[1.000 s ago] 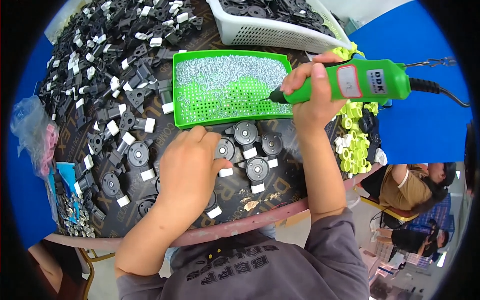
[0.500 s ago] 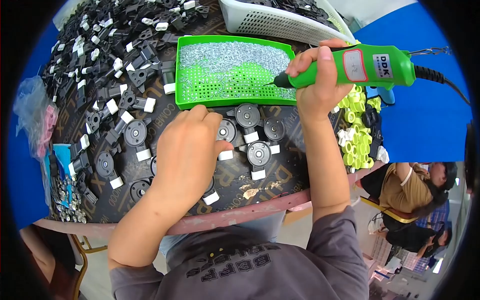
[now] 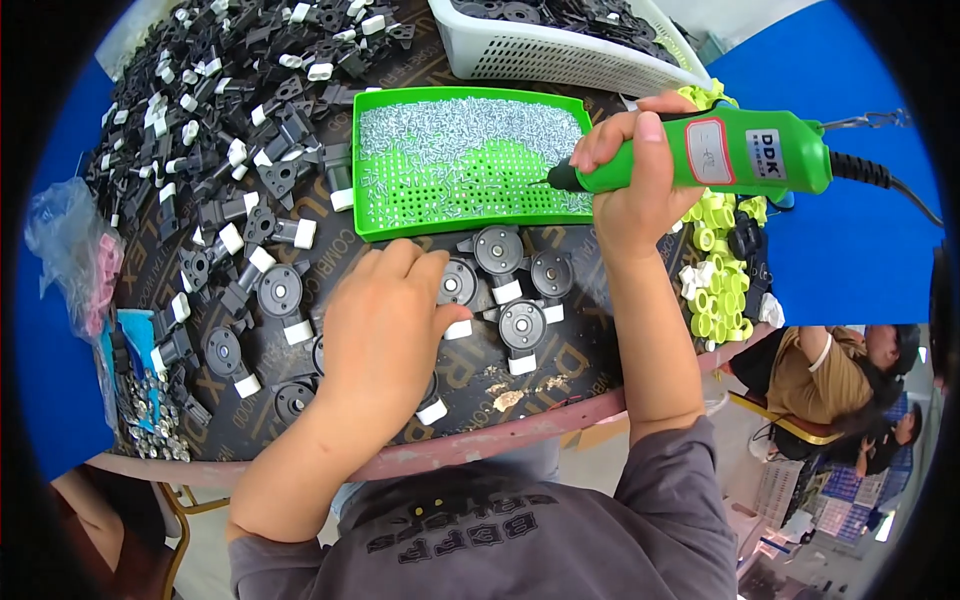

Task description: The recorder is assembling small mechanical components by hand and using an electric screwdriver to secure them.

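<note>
My right hand [image 3: 648, 170] is wrapped round a green electric screwdriver [image 3: 790, 150]. It lies nearly level, its black nose and thin bit pointing left over the right part of a green perforated tray [image 3: 400, 231] of small silvery screws [image 3: 460, 122]. My left hand [image 3: 385, 320] is closed, palm down, below the tray's near edge, with bent fingers pressed together. Beside its thumb is a round black part [image 3: 457, 284] with a white end. Whatever lies under the palm is hidden. More such round parts [image 3: 522, 325] lie right of this hand, and others [image 3: 280, 291] to its left.
Black pieces with white ends [image 3: 290, 120] are heaped at the far left. A white basket [image 3: 560, 60] stands behind the tray. Yellow-green rings [image 3: 712, 290] lie at right. Small metal pieces [image 3: 150, 425] sit near left. A cord [image 3: 860, 170] trails from the screwdriver.
The whole view has shifted slightly, so the table and tray sit a little lower in the picture. Both hands and the screwdriver hold nearly the same places over the table.
</note>
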{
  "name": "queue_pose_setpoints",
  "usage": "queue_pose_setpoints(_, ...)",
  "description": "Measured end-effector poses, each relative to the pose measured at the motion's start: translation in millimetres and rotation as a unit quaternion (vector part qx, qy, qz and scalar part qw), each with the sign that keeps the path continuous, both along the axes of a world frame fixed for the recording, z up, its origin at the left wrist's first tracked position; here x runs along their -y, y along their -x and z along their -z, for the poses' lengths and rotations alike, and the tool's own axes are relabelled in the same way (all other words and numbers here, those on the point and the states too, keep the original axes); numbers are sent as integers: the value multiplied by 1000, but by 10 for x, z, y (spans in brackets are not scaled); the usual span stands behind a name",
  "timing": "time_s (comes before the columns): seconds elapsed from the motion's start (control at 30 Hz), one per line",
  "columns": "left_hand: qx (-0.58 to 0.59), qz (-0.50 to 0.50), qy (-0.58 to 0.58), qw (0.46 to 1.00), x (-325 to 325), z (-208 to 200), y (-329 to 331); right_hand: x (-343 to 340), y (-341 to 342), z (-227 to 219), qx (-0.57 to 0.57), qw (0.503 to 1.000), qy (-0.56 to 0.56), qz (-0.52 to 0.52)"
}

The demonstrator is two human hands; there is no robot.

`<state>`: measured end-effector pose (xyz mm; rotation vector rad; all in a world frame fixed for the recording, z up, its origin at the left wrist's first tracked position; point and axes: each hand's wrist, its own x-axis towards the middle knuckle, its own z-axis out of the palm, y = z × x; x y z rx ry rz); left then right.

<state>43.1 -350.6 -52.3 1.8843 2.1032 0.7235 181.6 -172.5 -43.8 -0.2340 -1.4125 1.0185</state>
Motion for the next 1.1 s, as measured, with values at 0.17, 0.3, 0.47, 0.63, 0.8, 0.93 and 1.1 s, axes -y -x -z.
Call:
queue_pose_setpoints(0.17,7,22,-23,999,21,39,-14,52,-13,2,3,1000,5,-10)
queue_pose_setpoints(0.3,24,35,-28,999,3,44,-25,61,-46,24,24,999,23,7)
queue_pose_setpoints(0.47,50,26,5,998,-26,-8,-20,78,-39,-5,54,998,12,25)
queue_pose_setpoints(0.63,45,22,-1,999,-19,-20,-38,64,-27,5,63,998,0,21)
queue_pose_setpoints(0.8,35,16,-5,999,-7,-13,-31,109,-67,-116,-16,1000,-3,-18)
queue_pose_setpoints(0.93,59,19,-13,998,-17,35,9,592,-230,-495,24,995,18,-98)
queue_pose_setpoints(1.1,63,27,-51,996,-28,58,10,921,-150,-506,112,973,-64,-193)
